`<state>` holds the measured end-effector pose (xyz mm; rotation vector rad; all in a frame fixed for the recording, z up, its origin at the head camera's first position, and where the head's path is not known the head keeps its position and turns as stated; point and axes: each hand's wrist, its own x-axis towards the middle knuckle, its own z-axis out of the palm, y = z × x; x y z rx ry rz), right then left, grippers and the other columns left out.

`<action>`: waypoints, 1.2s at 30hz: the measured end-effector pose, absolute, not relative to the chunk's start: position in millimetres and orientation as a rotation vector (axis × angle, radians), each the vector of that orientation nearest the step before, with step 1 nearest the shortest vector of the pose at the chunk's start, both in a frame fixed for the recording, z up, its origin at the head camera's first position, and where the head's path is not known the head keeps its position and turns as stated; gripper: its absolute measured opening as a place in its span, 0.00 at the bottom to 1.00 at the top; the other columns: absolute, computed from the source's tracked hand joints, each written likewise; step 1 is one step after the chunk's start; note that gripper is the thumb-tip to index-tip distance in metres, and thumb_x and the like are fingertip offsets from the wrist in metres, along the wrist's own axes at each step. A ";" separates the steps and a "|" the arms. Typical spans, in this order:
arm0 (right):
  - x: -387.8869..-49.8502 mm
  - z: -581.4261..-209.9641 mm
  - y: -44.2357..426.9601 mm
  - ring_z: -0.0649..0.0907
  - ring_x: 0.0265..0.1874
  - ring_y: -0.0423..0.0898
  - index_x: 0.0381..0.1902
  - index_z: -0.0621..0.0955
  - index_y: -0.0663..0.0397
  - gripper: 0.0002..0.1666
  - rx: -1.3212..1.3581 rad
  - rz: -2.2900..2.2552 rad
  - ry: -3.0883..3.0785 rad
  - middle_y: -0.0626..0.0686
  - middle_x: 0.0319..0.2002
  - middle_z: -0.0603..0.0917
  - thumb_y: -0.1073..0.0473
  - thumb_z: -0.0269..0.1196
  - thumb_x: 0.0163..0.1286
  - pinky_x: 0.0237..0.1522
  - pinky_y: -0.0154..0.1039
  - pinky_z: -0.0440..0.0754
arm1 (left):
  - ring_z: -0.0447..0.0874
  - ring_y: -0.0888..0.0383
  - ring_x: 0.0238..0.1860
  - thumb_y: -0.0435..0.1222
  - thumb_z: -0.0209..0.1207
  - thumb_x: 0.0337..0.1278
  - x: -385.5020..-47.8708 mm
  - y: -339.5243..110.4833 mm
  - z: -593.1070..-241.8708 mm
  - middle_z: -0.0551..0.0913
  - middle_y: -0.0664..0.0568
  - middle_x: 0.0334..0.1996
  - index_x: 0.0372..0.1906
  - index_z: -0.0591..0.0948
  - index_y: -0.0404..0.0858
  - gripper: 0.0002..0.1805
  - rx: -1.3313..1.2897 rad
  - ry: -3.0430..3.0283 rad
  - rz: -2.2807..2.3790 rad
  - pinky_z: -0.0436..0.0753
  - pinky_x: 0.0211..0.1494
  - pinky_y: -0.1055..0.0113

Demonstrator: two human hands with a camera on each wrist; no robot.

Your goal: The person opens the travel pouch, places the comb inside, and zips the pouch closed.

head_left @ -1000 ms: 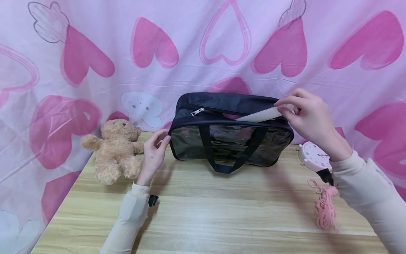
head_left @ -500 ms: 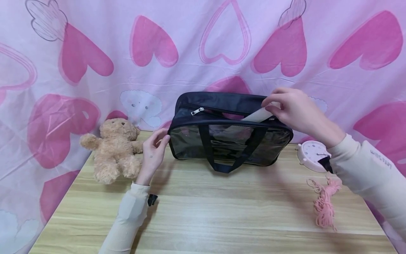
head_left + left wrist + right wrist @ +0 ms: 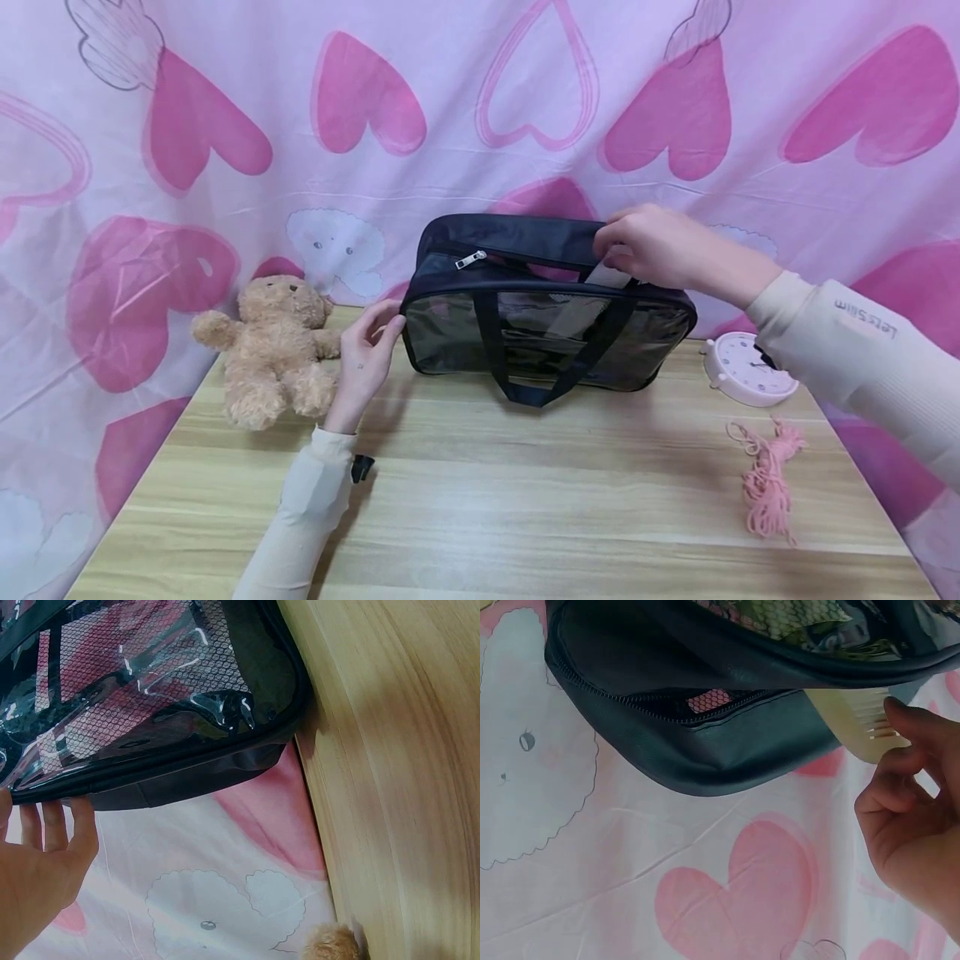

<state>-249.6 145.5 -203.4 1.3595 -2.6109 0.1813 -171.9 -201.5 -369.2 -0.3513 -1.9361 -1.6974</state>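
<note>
One pinched comb [image 3: 841, 724] sits partway inside the bag [image 3: 517, 237].

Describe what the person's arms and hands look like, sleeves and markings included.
The left hand and right hand are gloveless; the left has a small dark mark. The left sleeve and right sleeve are cream and long, the right with dark lettering.

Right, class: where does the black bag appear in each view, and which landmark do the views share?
Head: black bag near the centre.
Left wrist: black bag in the upper left.
Right wrist: black bag across the top.
Shared landmark: the pink-and-white patterned cloth behind it.
</note>
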 end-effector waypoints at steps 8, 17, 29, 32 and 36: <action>-261.2 -210.3 140.0 0.79 0.27 0.46 0.27 0.82 0.52 0.08 1.361 0.095 -2.742 0.48 0.26 0.79 0.71 0.64 0.58 0.32 0.46 0.79 | 0.79 0.63 0.44 0.21 0.56 0.59 -173.6 -198.3 -369.6 0.82 0.44 0.41 0.47 0.77 0.20 0.11 -0.358 -1.914 -1.715 0.79 0.48 0.67; -263.8 -220.0 135.0 0.77 0.25 0.47 0.25 0.82 0.53 0.10 1.396 0.071 -2.724 0.49 0.25 0.79 0.73 0.62 0.57 0.31 0.44 0.77 | 0.79 0.63 0.44 0.22 0.56 0.60 -173.4 -195.3 -367.3 0.79 0.31 0.42 0.47 0.77 0.20 0.11 -0.355 -1.924 -1.737 0.78 0.48 0.69; -262.8 -219.3 132.3 0.75 0.23 0.44 0.25 0.82 0.52 0.08 1.410 0.091 -2.706 0.47 0.23 0.76 0.71 0.64 0.56 0.29 0.41 0.75 | 0.79 0.63 0.44 0.22 0.56 0.60 -173.4 -191.9 -366.1 0.79 0.32 0.42 0.47 0.77 0.20 0.11 -0.365 -1.928 -1.747 0.78 0.48 0.70; -263.5 -217.1 129.7 0.74 0.24 0.44 0.25 0.81 0.53 0.08 1.432 0.099 -2.684 0.47 0.23 0.76 0.71 0.64 0.56 0.29 0.41 0.75 | 0.79 0.63 0.44 0.22 0.56 0.60 -173.6 -191.0 -365.7 0.79 0.32 0.42 0.47 0.77 0.20 0.11 -0.366 -1.931 -1.749 0.78 0.48 0.70; -263.6 -212.3 122.1 0.74 0.23 0.43 0.24 0.80 0.52 0.08 1.443 0.103 -2.669 0.47 0.23 0.75 0.70 0.64 0.57 0.28 0.41 0.74 | 0.78 0.63 0.45 0.23 0.56 0.60 -173.3 -190.6 -365.0 0.79 0.32 0.43 0.47 0.77 0.20 0.11 -0.357 -1.940 -1.751 0.78 0.49 0.69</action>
